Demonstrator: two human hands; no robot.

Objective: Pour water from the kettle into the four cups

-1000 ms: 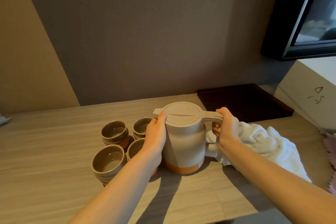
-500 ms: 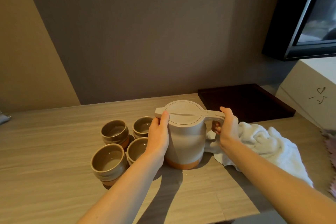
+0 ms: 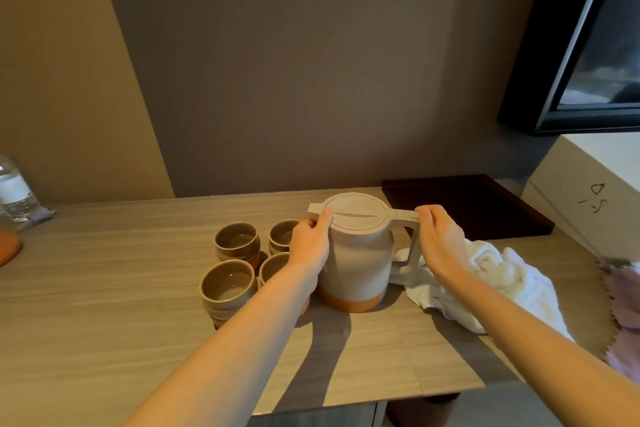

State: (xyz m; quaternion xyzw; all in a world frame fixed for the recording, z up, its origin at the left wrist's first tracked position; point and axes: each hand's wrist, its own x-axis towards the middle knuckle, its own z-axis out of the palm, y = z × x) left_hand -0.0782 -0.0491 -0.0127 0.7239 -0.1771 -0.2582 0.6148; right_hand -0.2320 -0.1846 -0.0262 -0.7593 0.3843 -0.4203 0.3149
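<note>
Four squat glazed cups [image 3: 237, 244], rounded matte kettle [image 3: 355, 253] upright on wood-grain counter [image 3: 104, 288], left hand [image 3: 309, 246] gripping its lid edge, right hand [image 3: 437, 243] pinching its flat handle.

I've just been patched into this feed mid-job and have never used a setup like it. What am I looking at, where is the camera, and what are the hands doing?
There is no machine here: a person works with bare hands, and the single camera sits on their head, looking forward and down. On the wooden counter stands a beige kettle with its lid closed. The left hand holds the kettle's side near the spout, thumb on the lid's edge. The right hand rests on top of the handle. Left of the kettle stand four cups, two partly hidden by the left arm. A white towel lies to the right, a dark tray behind it.
</note>
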